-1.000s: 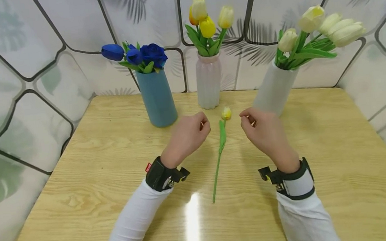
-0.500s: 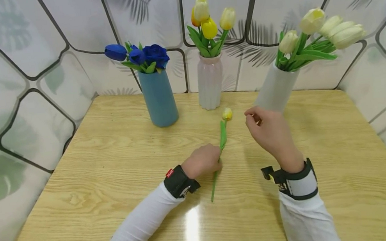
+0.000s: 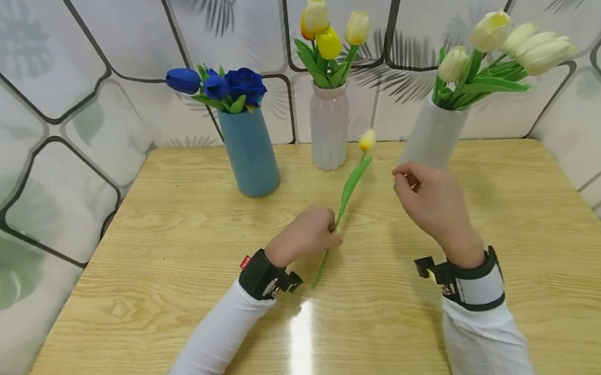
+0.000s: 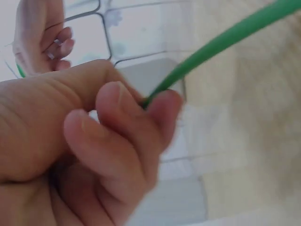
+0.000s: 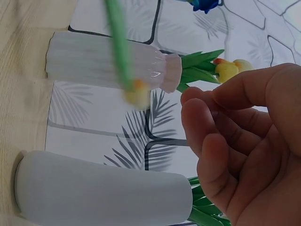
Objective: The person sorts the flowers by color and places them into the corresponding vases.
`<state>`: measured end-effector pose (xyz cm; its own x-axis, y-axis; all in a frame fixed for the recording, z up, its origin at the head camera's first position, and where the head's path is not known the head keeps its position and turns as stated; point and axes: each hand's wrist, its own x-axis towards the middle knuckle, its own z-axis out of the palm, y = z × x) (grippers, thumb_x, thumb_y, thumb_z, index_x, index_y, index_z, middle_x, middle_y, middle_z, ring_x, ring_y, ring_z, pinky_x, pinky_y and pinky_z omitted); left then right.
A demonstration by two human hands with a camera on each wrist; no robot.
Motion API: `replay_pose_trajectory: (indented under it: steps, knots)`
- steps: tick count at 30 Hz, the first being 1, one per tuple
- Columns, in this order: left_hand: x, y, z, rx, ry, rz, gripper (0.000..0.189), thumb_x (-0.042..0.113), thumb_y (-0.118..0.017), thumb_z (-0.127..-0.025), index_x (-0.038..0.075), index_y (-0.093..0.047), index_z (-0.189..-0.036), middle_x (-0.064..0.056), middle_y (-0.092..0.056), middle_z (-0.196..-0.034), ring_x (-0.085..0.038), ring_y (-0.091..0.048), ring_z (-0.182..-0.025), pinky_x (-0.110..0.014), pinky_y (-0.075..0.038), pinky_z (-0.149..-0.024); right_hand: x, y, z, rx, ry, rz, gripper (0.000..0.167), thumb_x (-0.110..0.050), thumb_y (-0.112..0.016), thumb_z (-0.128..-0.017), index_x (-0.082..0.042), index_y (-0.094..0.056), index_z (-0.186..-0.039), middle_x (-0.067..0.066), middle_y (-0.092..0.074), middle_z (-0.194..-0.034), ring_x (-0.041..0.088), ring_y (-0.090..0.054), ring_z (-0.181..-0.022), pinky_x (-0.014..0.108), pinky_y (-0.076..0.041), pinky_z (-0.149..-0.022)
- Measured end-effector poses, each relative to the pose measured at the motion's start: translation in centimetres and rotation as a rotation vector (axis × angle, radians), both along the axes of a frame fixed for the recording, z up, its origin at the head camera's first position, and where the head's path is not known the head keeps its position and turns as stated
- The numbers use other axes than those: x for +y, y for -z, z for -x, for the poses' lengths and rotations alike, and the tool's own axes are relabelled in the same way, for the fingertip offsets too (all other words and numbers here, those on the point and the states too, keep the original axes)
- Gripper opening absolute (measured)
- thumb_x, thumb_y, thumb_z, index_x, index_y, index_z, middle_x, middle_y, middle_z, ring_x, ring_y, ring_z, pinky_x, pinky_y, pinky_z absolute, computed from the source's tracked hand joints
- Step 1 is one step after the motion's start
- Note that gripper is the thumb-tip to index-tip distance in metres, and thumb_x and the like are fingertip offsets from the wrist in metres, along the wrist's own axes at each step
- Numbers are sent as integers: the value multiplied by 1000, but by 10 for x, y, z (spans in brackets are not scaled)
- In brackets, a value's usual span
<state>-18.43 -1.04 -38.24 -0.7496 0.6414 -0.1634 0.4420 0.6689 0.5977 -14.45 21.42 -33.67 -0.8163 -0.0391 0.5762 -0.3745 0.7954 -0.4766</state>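
My left hand (image 3: 308,234) pinches the green stem of a single pale yellow tulip (image 3: 354,183). The bloom points up and away toward the pink vase, tilted above the table; the lower stem slants back toward me. Thumb and fingertips close round the stem (image 4: 207,54) in the left wrist view. My right hand (image 3: 433,204) hovers in front of the white vase (image 3: 434,130), fingers loosely curled and holding nothing. The right wrist view shows these bare fingers, with the tulip bloom (image 5: 136,94), blurred, near the ribbed pink vase (image 5: 103,61).
At the back of the wooden table (image 3: 184,236) stands the pink vase (image 3: 329,126) with yellow and cream tulips (image 3: 329,42). Left of it is a blue vase (image 3: 249,153) with blue flowers (image 3: 246,86). Cream tulips (image 3: 490,32) lean right from the white vase.
My left hand came down toward me onto the stem, gripped the tulip and raised it, its bloom shifting up and right. The right hand drifted slightly right in the view.
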Motion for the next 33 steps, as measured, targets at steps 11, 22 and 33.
replay_pose_trajectory:
  steps: [11,22,33]
  knots:
    - [-7,-19,-2,441,55,-340,6,3,-53,-84,7,-53,-87,2,-53,-65,-5,-43,-52,-17,-33,-49,1,3,1,4,-12,-25,16,-5,-58,-94,1,-73,-93,14,-69,-73,23,-57,-54,37,-43,-52]
    - [-4,-19,3,734,117,-504,11,-5,-60,-82,6,-56,-83,-2,-56,-71,-8,-53,-62,-17,-43,-60,0,4,2,10,-24,-47,15,-5,-59,-94,1,-73,-92,15,-69,-73,25,-59,-56,39,-44,-53]
    - [-5,-38,9,728,18,-597,9,-1,-60,-93,1,-61,-101,-7,-59,-78,-14,-53,-67,-23,-45,-62,3,3,2,3,-36,-43,16,-6,-58,-95,1,-73,-93,14,-69,-74,24,-58,-56,38,-44,-53]
